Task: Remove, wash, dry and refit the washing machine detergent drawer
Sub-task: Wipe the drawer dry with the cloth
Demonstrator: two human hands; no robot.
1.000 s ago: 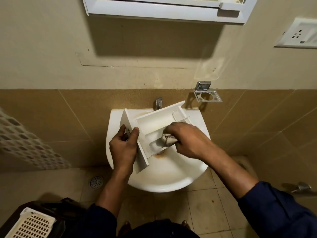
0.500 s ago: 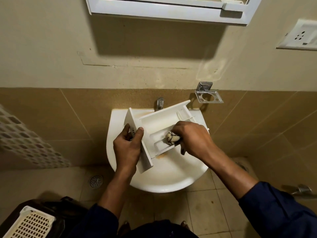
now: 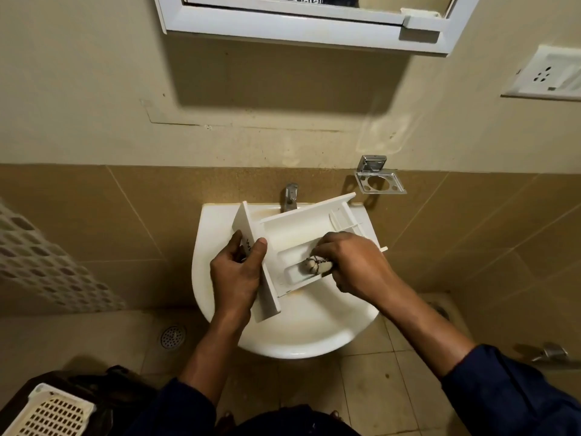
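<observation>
Now the detergent drawer (image 3: pixel 292 234) sits tilted over the white sink (image 3: pixel 283 335), below the tap (image 3: pixel 290 196). Left hand (image 3: pixel 235 278) grips its front panel, thumb on the inner side. Right hand (image 3: pixel 355 262) curls around a bunched cloth (image 3: pixel 316 265), pressing it into a compartment.

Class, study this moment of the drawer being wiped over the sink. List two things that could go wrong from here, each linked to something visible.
1. The left hand grips the drawer by its front panel alone; the right hand pressing the cloth inside could twist it loose, and it might drop into the sink.
2. The drawer's side lies close to the tap; a hard wipe may knock it there.
</observation>
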